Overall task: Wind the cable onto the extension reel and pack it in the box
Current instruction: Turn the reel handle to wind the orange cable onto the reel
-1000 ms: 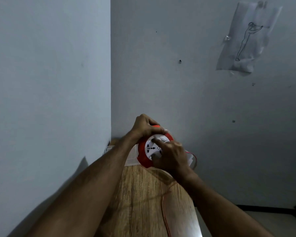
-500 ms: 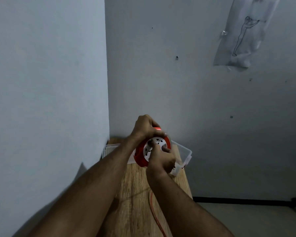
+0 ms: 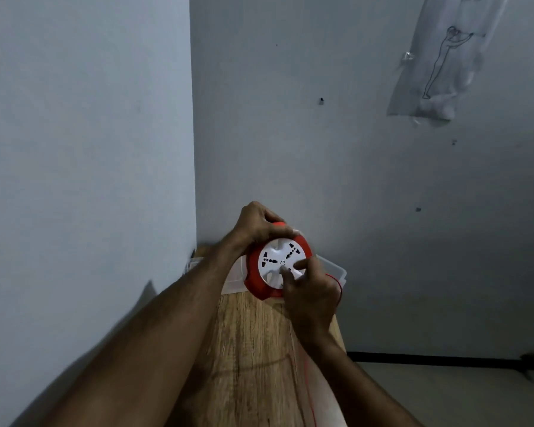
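Reel (image 3: 261, 282), red-rimmed with a white socket face, sits held in the air above the far end of a narrow wooden table (image 3: 253, 349), just in front of a clear plastic box (image 3: 336, 270). Left hand (image 3: 258, 224) clamps its top edge, fingers curled over the rim. Right hand (image 3: 310, 291) presses thumb and forefinger on the white face, closed on the hub. Thin red cable (image 3: 305, 386) loops round the right wrist and trails down the table's right side towards the camera. Grey walls meet in a corner at the table's far left, crowding that side; right of the table edge, pale floor (image 3: 444, 396) lies open. A taped paper sketch (image 3: 444, 63) hangs high on the far wall.
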